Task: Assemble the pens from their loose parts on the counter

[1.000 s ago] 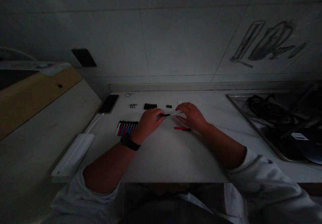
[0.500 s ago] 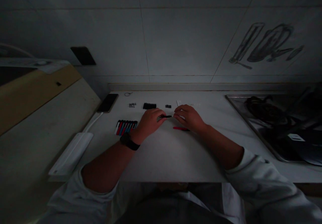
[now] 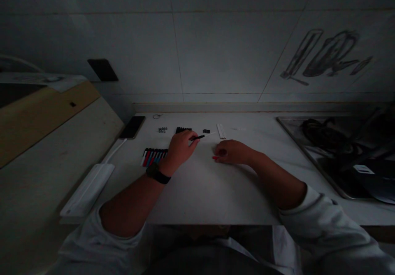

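Observation:
My left hand (image 3: 179, 148) is closed round a thin black pen part (image 3: 200, 136) whose pale tip points right and away. My right hand (image 3: 231, 152) rests on the white counter (image 3: 203, 184), fingers curled over a red pen piece (image 3: 216, 158); only its left end shows. A row of several red, blue and black pens (image 3: 154, 156) lies just left of my left hand. A black watch sits on my left wrist.
Behind the hands lie a black comb-like strip (image 3: 183, 129), small dark bits (image 3: 162, 129), a small black piece (image 3: 206, 131) and a white strip (image 3: 221, 130). A phone (image 3: 133, 127) with a white cable and adapter (image 3: 88, 188) lies left. A steel sink (image 3: 339, 151) is right.
My right hand let go of the black part's tip and came down over the red piece. My left hand lifted the black part slightly, turning it up and to the right.

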Action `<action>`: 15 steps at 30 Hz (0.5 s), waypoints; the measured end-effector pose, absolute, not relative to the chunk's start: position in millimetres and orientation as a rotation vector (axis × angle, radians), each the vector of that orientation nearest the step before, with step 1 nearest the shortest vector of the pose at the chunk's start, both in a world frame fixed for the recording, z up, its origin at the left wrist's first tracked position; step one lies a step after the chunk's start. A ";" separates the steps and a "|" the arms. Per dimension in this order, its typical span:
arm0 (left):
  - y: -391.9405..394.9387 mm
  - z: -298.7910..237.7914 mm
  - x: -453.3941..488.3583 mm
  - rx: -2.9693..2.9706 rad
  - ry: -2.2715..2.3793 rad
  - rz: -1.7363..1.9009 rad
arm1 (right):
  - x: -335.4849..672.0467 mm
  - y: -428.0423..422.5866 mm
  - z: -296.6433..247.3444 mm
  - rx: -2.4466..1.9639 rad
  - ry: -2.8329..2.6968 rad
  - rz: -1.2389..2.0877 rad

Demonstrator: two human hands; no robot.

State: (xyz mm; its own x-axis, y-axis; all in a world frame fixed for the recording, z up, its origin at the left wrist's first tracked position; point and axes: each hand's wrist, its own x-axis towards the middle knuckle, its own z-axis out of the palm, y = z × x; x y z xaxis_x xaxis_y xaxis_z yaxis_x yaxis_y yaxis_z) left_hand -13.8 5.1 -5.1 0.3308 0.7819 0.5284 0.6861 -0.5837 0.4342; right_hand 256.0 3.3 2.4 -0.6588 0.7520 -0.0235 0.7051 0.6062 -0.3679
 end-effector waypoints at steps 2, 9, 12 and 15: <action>4.6 -4.2 -13.9 2.449 1.362 1.098 | 252.4 0.7 -0.1 -1.167 -2.721 0.518; 3.2 -0.4 -15.3 2.377 1.370 1.293 | 250.6 9.1 4.1 -1.049 -2.154 0.885; 3.7 -1.3 -16.3 2.374 1.339 1.319 | 251.6 13.8 4.9 -1.049 -1.928 0.833; 3.8 -1.8 -16.8 2.432 1.326 1.272 | 252.8 15.2 4.4 -1.063 -1.859 0.718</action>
